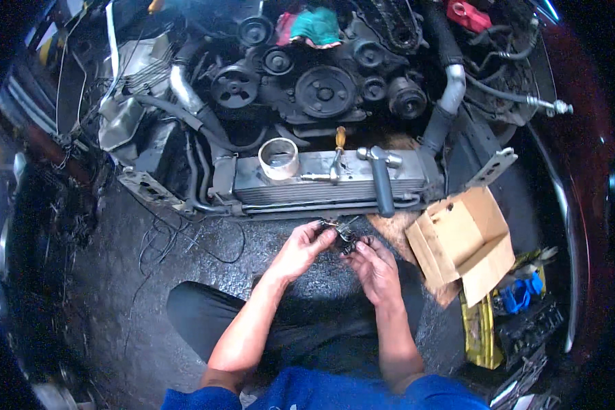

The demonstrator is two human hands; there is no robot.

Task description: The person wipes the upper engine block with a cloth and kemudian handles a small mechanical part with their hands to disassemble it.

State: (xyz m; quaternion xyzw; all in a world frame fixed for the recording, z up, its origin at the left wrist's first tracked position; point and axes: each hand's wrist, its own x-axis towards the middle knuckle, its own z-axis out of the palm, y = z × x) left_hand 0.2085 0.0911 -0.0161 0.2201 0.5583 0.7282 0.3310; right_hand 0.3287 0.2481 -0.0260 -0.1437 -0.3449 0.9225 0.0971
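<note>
Between my two hands, above my lap, is a small dark part with some shiny metal and thin wire-like bits (346,238); its exact kind is too small to make out. My left hand (306,247) is closed on its left side, thumb and fingers pinching. From the right, my right hand (374,264) pinches the same part with thumb and fingertips. Just beyond my hands lies a radiator-like cooler (253,183). On top of it rest a roll of tape (279,158), a ratchet with an amber handle (339,147) and a hammer (384,181) with a dark grip.
An engine front with several pulleys (326,91) fills the far side, with green and red cloths (314,27) on it. An open cardboard box (461,239) stands at right, by a yellow tool tray (480,331). Black cable (158,239) lies on the wet floor at left.
</note>
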